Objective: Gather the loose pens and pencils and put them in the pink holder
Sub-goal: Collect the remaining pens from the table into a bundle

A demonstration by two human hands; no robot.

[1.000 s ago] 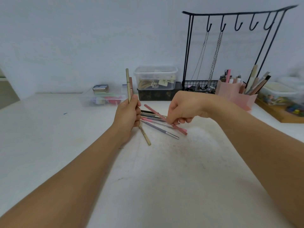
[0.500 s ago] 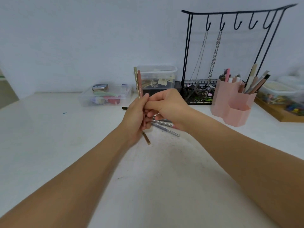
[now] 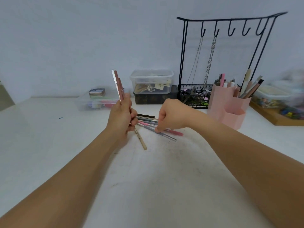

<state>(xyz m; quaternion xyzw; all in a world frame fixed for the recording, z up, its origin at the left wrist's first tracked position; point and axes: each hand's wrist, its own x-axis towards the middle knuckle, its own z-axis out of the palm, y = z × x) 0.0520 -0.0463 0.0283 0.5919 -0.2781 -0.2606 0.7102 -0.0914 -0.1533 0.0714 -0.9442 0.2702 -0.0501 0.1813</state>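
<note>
Left hand clamped round upright pens; right hand pinching a grey pen off the bench. Best to lift level, then slot alongside.

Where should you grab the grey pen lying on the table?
Probably near the middle of the grey pen, pinched from above across its thin sides. It lies flat and slanted, partly over a pink pen, and its far end sits among the pile. The right hand already reaches down there.

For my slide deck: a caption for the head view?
Left hand holds gathered pens; right hand reaches the loose pile.
</note>
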